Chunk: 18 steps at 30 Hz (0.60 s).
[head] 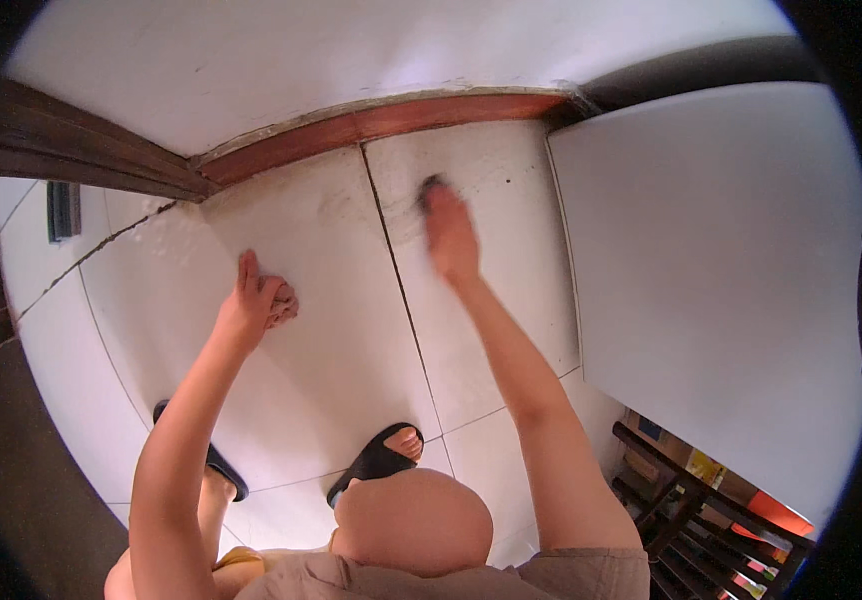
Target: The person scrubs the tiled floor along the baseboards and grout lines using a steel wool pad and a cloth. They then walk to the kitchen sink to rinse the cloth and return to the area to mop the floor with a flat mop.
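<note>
My left hand (252,294) rests low over the white tile floor (326,300), its fingers round a crumpled brownish cloth (285,306). Farther off and to the right, my right hand (452,232) is blurred. Under its fingertips it holds a small dark pad (431,185) against the floor; blur hides what the pad is made of. Dark smears and specks mark the tile around the pad. A dark grout line (393,255) runs between the two hands.
A reddish-brown skirting (288,146) edges the white wall (326,52). A dark wooden door frame (85,142) stands left, a pale cabinet-like panel (708,247) right. Below it is a dark slatted rack (701,510). My feet wear black slippers (378,457). A floor drain (64,212) lies far left.
</note>
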Motion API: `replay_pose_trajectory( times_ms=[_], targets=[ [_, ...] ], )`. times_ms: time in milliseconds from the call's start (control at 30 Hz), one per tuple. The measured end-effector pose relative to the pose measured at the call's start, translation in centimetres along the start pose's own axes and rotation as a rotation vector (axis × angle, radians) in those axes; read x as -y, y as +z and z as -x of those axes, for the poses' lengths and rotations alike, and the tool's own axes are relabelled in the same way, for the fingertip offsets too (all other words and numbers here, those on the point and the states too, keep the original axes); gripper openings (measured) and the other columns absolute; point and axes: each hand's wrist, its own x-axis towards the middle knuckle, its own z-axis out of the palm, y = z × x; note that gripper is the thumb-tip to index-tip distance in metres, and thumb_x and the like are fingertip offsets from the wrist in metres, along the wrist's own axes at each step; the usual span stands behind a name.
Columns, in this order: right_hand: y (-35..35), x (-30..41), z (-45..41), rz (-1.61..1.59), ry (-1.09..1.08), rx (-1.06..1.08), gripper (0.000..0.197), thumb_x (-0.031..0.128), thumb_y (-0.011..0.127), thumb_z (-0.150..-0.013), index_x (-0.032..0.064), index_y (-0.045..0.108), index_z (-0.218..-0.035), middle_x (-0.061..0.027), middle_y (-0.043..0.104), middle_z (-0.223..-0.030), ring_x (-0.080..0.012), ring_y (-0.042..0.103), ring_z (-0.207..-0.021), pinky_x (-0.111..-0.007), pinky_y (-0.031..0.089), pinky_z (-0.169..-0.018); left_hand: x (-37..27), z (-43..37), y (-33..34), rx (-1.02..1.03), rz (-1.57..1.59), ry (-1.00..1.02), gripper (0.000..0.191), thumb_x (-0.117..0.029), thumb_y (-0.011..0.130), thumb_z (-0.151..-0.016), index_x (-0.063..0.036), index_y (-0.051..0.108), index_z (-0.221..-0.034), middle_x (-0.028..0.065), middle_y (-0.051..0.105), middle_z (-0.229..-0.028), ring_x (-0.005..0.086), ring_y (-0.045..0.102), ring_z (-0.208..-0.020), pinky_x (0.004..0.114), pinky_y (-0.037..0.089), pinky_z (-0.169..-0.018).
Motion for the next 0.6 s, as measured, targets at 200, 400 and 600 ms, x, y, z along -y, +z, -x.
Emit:
replay_pose_trajectory(
  times_ms=[200,400,600],
  targets=[
    [3.2,-0.5,-7.8,0.011,0.081,-0.208,0.041,0.017,0.040,-0.093,-0.0035,0.050,-0.128,-0.0230,0.051,-0.133,-0.0372,0.045,-0.126,-0.044,0.030,-0.111,-0.3,-1.6,-0.4,0.233,0.663,-0.325,0.027,-0.013,0.055,-0.090,-0.0071,0.052,-0.115,0.0208,0.053,-0.119,0.0302,0.056,-0.097,0.031,0.052,-0.075],
    [0.9,-0.9,-4.0,-0.098,0.063,-0.089,0.047,0.018,0.043,-0.094,0.0008,0.044,-0.138,-0.0197,0.045,-0.141,-0.0332,0.039,-0.133,-0.044,0.028,-0.112,-4.2,-1.4,-2.9,0.169,0.865,-0.497,0.033,-0.030,0.042,-0.100,-0.0036,0.048,-0.119,0.0043,0.059,-0.085,0.0165,0.050,-0.067,0.027,0.046,-0.065],
    [2.8,6.0,-5.7,-0.074,0.011,-0.141,0.047,0.014,0.045,-0.091,-0.0031,0.045,-0.134,-0.0210,0.047,-0.139,-0.0353,0.040,-0.132,-0.044,0.027,-0.113,0.5,-0.9,-0.9,0.229,0.380,-0.160,0.025,-0.017,0.053,-0.093,-0.0076,0.051,-0.116,0.0178,0.053,-0.116,0.0305,0.056,-0.099,0.033,0.052,-0.074]
  ],
)
